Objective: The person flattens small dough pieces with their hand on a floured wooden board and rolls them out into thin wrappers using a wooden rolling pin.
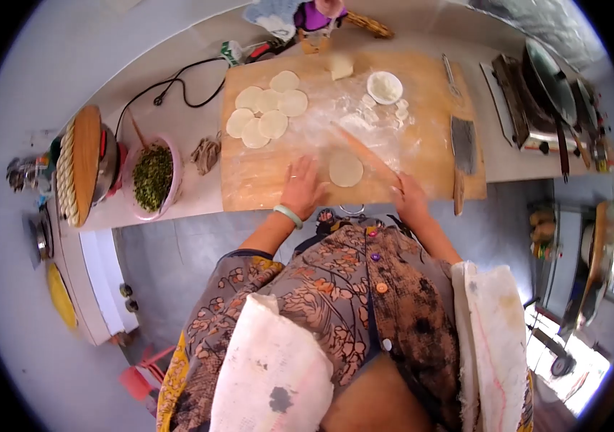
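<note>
A thin round dough wrapper (pixel 346 168) lies on the wooden board (pixel 264 173) between my hands. My right hand (pixel 411 199) is closed round the near end of a wooden rolling pin (pixel 366 153), which slants away to the left beside the wrapper. My left hand (pixel 304 189), with a bracelet at the wrist, rests open on the board's near edge, just left of the wrapper. Several finished wrappers (pixel 273 124) overlap at the board's upper left. Small dough pieces (pixel 401 109) sit in flour near a white bowl (pixel 384 88) of flour.
A cleaver (pixel 463 147) lies along the board's right side, below a whisk (pixel 450 75). A dough lump (pixel 341 68) is at the back. Left of the board stand a bowl of chopped green filling (pixel 153 178) and a black cord (pixel 184 83). A wok (pixel 549 81) is on the right.
</note>
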{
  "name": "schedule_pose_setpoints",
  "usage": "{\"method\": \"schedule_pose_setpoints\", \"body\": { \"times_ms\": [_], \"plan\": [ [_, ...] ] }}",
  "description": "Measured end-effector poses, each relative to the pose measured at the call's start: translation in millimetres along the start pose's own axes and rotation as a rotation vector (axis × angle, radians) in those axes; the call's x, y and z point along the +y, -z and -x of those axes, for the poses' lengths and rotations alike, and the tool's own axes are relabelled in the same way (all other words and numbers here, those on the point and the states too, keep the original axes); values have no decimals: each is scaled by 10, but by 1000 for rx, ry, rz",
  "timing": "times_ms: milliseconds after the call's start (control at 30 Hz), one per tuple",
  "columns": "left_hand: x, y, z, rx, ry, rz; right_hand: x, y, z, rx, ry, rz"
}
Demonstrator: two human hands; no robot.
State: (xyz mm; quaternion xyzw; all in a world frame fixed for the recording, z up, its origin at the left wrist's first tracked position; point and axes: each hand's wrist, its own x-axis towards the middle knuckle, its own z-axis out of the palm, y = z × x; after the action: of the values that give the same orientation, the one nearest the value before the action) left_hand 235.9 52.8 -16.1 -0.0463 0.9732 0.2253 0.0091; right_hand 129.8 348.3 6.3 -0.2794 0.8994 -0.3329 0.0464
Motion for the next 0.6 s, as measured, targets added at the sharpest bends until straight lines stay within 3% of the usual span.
{"method": "schedule_pose_setpoints", "body": {
  "times_ms": [167, 267, 400, 600],
  "plan": [
    [575, -240, -500, -36, 78, -41, 181, 566, 37, 48, -45, -54],
    [612, -388, -549, 21, 38, -135, 325, 848, 158, 115, 82, 47],
    [667, -386, -522, 59, 69, -130, 620, 1086, 415, 135, 71, -39],
    [799, -254, -540, 115, 365, 40, 955, 1328, 573, 82, -10, -73]
  ]
}}
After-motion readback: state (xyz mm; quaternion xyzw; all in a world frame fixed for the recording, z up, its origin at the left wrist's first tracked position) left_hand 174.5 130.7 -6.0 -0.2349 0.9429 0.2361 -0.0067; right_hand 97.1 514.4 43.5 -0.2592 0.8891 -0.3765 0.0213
